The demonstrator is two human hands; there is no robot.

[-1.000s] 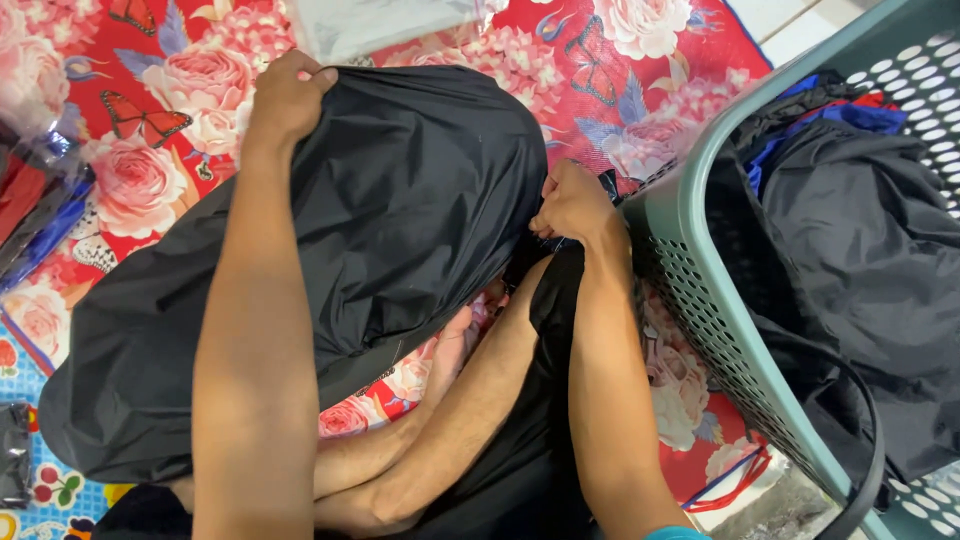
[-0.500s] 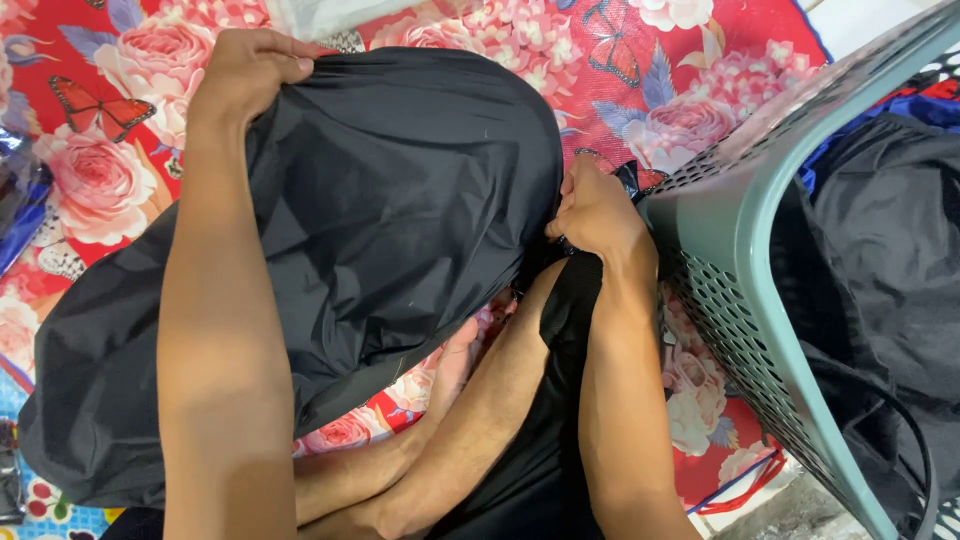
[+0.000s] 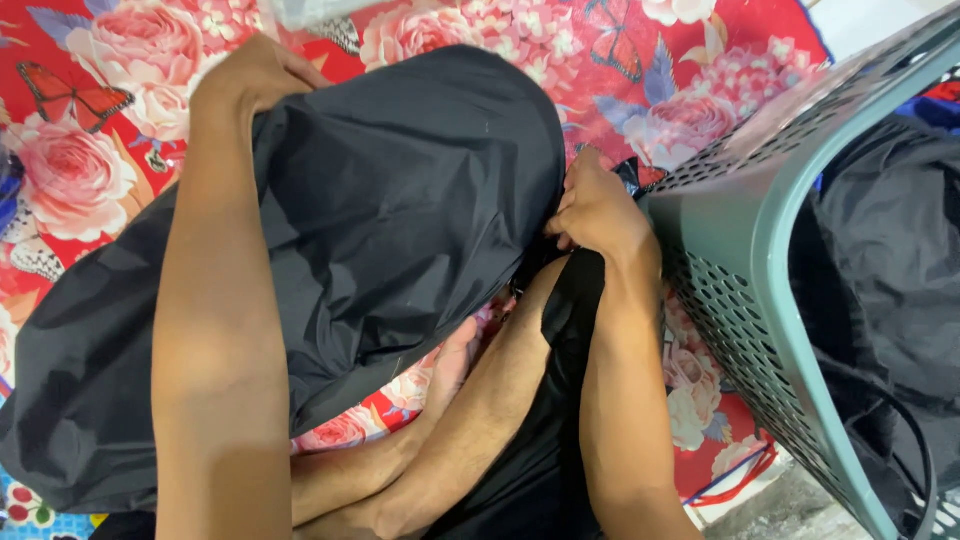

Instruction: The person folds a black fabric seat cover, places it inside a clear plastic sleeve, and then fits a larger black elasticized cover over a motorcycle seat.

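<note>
A black cloth (image 3: 400,230) lies spread across the person's lap, its long axis running from near left to far right. The right hand (image 3: 600,205) pinches its right edge, just beside the green laundry basket (image 3: 740,260). Farther off, the left hand (image 3: 255,75) grips its far-left edge over the flowered red mat (image 3: 90,130). No labels show.

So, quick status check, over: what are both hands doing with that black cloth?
Left hand grips the black garment at its far edge. Right hand pinches its near-right edge, beside the green laundry basket. Garment draped over the floral mat. Nothing blocking.
</note>
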